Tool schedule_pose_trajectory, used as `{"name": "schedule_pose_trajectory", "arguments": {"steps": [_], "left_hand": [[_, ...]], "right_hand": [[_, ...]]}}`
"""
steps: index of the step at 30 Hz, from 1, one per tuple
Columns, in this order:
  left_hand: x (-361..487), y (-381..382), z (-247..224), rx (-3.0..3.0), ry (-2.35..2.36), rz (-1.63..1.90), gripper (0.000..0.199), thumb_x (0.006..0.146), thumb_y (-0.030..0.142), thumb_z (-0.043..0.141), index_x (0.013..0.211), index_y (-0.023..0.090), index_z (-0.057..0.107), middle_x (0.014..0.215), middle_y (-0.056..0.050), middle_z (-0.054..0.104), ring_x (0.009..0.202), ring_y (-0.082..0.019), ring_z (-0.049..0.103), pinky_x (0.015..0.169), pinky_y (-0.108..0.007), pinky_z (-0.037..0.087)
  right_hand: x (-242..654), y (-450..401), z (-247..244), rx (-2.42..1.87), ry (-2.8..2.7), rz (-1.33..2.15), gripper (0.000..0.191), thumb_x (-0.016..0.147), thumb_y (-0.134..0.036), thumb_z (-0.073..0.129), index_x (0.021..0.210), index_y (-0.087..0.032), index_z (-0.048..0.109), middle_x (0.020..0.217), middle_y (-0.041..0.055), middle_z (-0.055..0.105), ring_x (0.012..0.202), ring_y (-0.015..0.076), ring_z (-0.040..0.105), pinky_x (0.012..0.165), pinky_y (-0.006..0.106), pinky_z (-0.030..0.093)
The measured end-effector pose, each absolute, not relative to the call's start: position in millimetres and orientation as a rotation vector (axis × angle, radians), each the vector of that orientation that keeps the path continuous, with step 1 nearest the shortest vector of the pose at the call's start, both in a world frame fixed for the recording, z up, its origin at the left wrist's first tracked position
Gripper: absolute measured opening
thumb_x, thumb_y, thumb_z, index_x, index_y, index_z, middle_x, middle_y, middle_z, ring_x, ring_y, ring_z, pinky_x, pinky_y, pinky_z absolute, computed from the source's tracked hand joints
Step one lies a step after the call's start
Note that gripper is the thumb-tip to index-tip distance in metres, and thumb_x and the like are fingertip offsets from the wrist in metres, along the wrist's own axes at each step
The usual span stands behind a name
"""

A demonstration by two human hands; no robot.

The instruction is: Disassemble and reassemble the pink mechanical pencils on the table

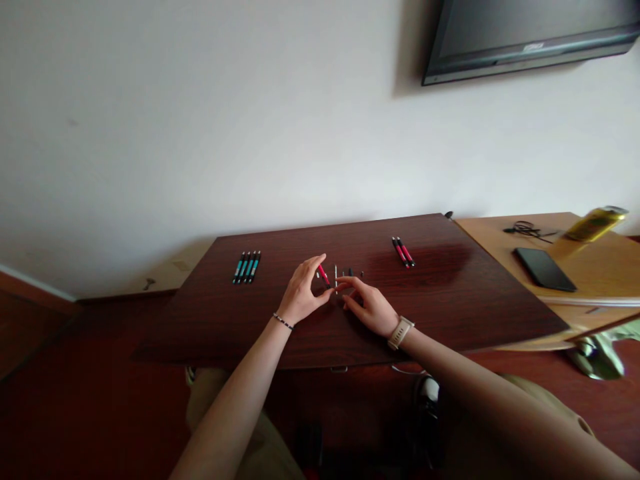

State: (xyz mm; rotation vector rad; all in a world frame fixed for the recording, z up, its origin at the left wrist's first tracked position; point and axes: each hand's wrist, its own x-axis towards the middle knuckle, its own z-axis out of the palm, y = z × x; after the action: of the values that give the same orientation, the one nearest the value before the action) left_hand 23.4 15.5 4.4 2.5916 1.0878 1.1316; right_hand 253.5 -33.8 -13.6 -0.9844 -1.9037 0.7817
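My left hand [300, 288] has its thumb and index finger at the two ends of a pink-and-black pen barrel [325, 275], held at a slant just above the table. Beside it, my right hand [371, 305] is palm down with its fingers apart. Its index fingertip is close to a thin white pen refill [336, 275]; whether they touch I cannot make out. Small pen parts lie around the hands, among them a short black piece [351, 272], a tiny dark piece [363, 274] and a small white piece [317, 275].
Several teal-and-black pens [247, 267] lie in a row on the left of the dark wooden table [280, 333]. Two pink-and-black pens [403, 252] lie on the right. A lighter side table [500, 250] bears a phone [545, 269], a black cable [529, 229] and a yellow can [595, 224].
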Motion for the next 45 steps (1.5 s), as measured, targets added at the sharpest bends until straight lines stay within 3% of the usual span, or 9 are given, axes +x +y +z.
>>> {"name": "schedule_pose_trajectory", "arguments": {"steps": [8,16,21,33,40,45], "left_hand": [[18,27,-6,2.427,1.256,1.249,0.081,0.088,0.021,0.073,0.158,0.029,0.033,0.156,-0.012,0.05,0.143,-0.03,0.05,0.115,-0.052,0.048],[17,32,-12,2.422,1.301,1.193,0.075,0.087,0.015,0.066,0.155,0.027,0.037,0.154,-0.011,0.05,0.145,-0.028,0.047,0.122,-0.052,0.039],[17,33,-15,2.412,1.388,1.113,0.074,0.083,0.011,0.064,0.152,0.027,0.042,0.151,-0.011,0.053,0.142,-0.03,0.049,0.118,-0.053,0.04],[21,33,-27,2.506,1.542,0.883,0.071,0.08,0.006,0.057,0.147,0.025,0.046,0.142,-0.011,0.062,0.133,-0.03,0.057,0.111,-0.054,0.039],[22,29,-26,2.633,1.513,0.851,0.074,0.077,0.001,0.053,0.148,0.024,0.046,0.15,-0.013,0.056,0.144,-0.03,0.048,0.12,-0.057,0.033],[20,23,-21,2.614,1.537,0.942,0.068,0.082,0.004,0.054,0.147,0.022,0.046,0.152,-0.014,0.053,0.145,-0.031,0.045,0.119,-0.057,0.036]], "right_hand": [[253,-30,-18,-0.999,-1.905,0.812,0.044,0.097,-0.014,0.055,0.139,-0.027,0.055,0.118,0.0041,0.075,0.077,0.0151,0.074,0.085,0.033,0.058],[251,-27,-15,-1.009,-1.874,0.866,0.039,0.1,-0.018,0.052,0.138,-0.025,0.056,0.102,0.0014,0.077,0.073,0.0145,0.073,0.079,0.03,0.056],[250,-25,-17,-1.066,-1.848,0.885,0.036,0.1,-0.021,0.053,0.136,-0.025,0.057,0.095,0.0001,0.078,0.07,0.015,0.073,0.076,0.03,0.056],[249,-26,-17,-1.068,-1.838,0.9,0.033,0.1,-0.023,0.052,0.132,-0.024,0.059,0.093,-0.0001,0.078,0.07,0.0149,0.072,0.077,0.03,0.056],[251,-25,-18,-1.044,-1.84,0.89,0.034,0.1,-0.022,0.052,0.133,-0.024,0.059,0.093,0.0,0.078,0.071,0.015,0.072,0.078,0.031,0.056],[253,-26,-16,-1.041,-1.721,0.899,0.035,0.099,-0.023,0.052,0.134,-0.025,0.058,0.099,0.0014,0.077,0.074,0.0161,0.072,0.08,0.032,0.057]]}}
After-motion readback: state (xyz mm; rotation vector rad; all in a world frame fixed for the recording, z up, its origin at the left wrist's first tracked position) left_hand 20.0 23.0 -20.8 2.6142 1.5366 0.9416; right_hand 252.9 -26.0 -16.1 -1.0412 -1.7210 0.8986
